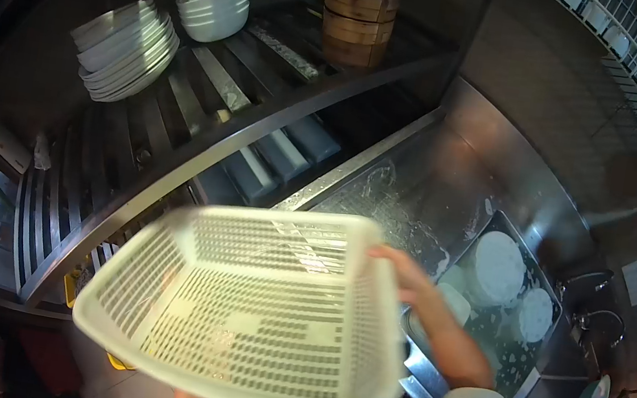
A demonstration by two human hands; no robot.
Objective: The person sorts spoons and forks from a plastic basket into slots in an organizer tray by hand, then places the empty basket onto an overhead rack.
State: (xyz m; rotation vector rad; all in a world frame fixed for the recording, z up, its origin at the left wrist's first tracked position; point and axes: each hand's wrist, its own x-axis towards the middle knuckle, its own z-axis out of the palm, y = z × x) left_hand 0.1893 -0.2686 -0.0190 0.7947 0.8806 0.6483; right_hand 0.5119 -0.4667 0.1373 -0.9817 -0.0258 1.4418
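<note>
A pale plastic basket (261, 306) with slotted walls and floor is held up in front of me, tilted so that its inside faces me. No contents show in it. My right hand (400, 273) grips the rim at its far right corner, with some fingers hidden behind the wall. Below the near rim a bare forearm, seemingly my left, shows; the hand and its fingers are hidden behind the basket.
A slatted metal rack holds stacked white dishes (126, 51), white bowls (215, 9) and a bamboo steamer (358, 24). On the right, a sink (503, 218) holds water and white round items (498, 267), near a faucet (597, 319). The rack's metal edge (173, 177) runs behind the basket.
</note>
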